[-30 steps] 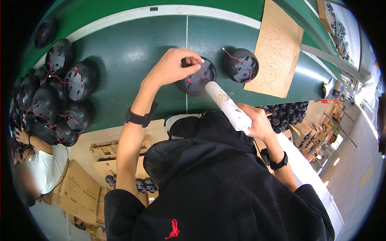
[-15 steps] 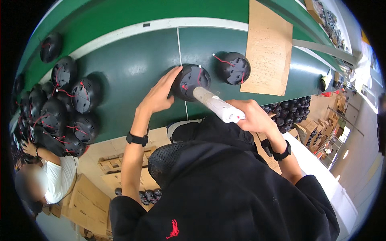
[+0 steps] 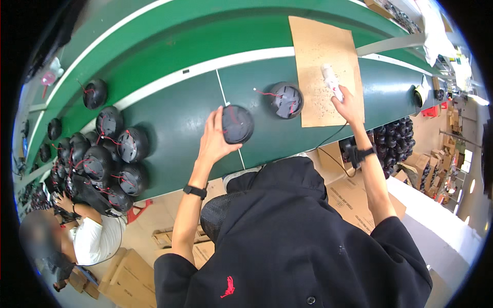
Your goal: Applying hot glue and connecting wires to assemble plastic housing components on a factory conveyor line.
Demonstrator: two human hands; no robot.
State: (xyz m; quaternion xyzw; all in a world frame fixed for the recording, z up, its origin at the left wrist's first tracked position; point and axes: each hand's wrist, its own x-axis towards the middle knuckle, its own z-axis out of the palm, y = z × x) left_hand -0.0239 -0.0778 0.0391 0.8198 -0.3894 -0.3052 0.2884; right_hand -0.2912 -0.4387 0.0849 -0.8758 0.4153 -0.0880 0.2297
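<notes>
Black round housing [image 3: 239, 124]: left hand [image 3: 213, 139] clamped on its side; right hand [image 3: 347, 106] grips white cylindrical tool [image 3: 330, 79] over cardboard [image 3: 318, 43].

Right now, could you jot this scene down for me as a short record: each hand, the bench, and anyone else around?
Left hand: cupped around the edge of a black round shell
Right hand: gripping a white tool over a cardboard sheet; whether those touch is unclear
Bench: green, with a second shell left of the cardboard
Far left: a cluster of similar shells
Other person: dressed in white, one hand near the cluster
</notes>
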